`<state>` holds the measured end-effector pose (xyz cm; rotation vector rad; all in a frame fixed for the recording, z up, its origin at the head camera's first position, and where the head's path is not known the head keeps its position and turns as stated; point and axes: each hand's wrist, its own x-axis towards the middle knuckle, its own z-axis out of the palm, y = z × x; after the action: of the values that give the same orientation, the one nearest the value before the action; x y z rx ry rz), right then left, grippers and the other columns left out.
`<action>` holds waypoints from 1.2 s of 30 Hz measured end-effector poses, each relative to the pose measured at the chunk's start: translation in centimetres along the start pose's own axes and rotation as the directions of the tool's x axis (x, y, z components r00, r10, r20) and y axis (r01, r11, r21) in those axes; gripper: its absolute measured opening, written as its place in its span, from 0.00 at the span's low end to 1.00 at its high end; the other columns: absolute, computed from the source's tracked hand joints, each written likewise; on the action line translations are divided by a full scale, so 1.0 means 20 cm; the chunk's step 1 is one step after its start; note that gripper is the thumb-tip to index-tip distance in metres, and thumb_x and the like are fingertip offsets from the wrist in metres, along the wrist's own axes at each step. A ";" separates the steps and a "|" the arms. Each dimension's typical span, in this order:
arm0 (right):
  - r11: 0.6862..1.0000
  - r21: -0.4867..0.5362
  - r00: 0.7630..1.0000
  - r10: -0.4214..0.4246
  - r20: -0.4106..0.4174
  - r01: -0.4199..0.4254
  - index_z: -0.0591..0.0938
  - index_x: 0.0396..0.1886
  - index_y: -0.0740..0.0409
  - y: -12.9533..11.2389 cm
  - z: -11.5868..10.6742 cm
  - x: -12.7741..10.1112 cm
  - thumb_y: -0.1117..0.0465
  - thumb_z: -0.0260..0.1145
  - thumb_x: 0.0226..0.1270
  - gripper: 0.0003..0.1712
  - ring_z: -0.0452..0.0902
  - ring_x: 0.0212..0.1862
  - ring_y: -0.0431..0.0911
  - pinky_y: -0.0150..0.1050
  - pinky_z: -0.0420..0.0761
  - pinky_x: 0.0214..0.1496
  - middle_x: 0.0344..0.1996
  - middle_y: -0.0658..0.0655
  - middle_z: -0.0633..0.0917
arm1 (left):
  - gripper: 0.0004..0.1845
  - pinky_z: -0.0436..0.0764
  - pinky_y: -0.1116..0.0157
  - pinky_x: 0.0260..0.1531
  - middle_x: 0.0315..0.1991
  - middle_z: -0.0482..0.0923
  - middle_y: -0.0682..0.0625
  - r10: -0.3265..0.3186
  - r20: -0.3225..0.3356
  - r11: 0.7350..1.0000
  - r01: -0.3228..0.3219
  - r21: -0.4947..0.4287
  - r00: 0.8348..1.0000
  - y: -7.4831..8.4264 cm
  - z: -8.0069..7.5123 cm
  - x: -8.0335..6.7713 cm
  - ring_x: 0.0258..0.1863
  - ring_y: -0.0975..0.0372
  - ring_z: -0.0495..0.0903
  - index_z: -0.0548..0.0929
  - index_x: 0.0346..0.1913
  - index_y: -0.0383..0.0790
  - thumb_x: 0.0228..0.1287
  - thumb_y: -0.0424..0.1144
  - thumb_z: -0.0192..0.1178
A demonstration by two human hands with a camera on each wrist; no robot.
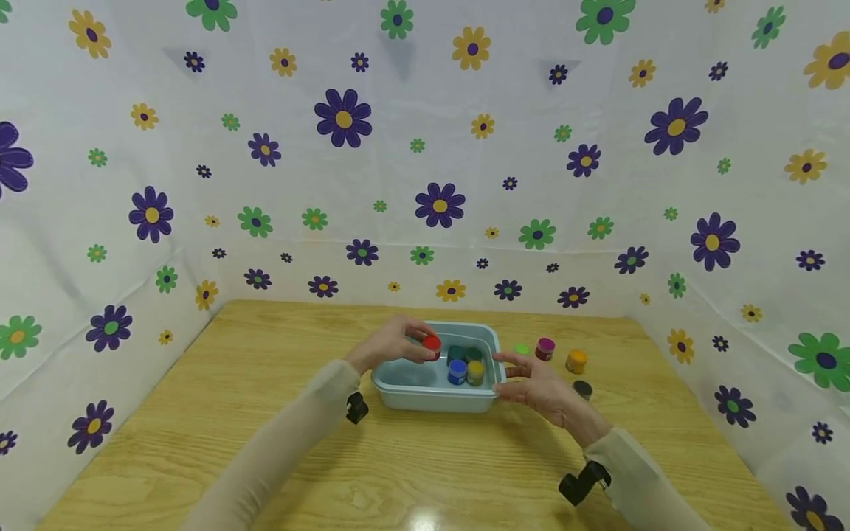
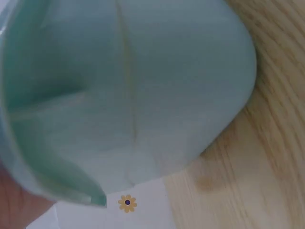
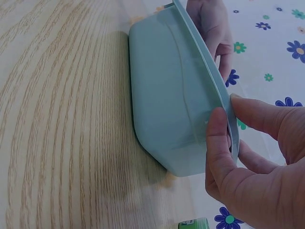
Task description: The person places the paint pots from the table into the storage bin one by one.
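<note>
The left hand (image 1: 398, 341) stretches in over the left side of a pale blue tub (image 1: 432, 403), its forearm slanting up from the near left of the desk (image 1: 265, 420). Its grip is narrowed to the width of a red-lidded jar (image 1: 432, 347), pinched between thumb and fingers over the tub's interior.

The right hand (image 1: 541, 389) comes from the near right, forearm angled toward the far edge of the desk. Its grip is drawn in on the tub's right-hand rim; the right wrist view shows its digits on both sides of that rim, with only the thickness of the rim between them.

The tub stands near the far edge of the desk, about midway between the left and right edges. In its right half sit a blue jar (image 1: 457, 372) and a yellow jar (image 1: 474, 372) side by side, with two dark teal jars (image 1: 455, 355) just behind them.

Between the tub and the far right corner of the desk stand a magenta jar (image 1: 545, 348), an orange jar (image 1: 576, 361), a dark jar (image 1: 582, 389) beside the right hand, and a green jar (image 1: 522, 349) partly hidden by that hand.
</note>
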<state>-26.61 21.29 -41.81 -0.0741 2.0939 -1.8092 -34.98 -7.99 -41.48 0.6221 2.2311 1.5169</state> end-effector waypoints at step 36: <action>1.000 -0.005 1.000 -0.004 0.007 0.004 0.63 0.73 0.62 0.00 0.00 0.00 0.68 0.68 0.64 0.39 0.73 0.49 0.51 0.41 0.84 0.56 0.59 0.69 0.67 | 0.19 0.88 0.62 0.32 0.41 0.80 0.40 -0.224 -0.144 0.965 0.241 0.108 0.964 -0.06 0.14 0.09 0.30 0.56 0.84 0.82 0.51 0.32 0.54 0.23 0.68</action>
<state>-26.64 21.25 -41.90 -0.0860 2.0948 -1.8037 -35.19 -5.14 -43.65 0.2872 2.4133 1.3437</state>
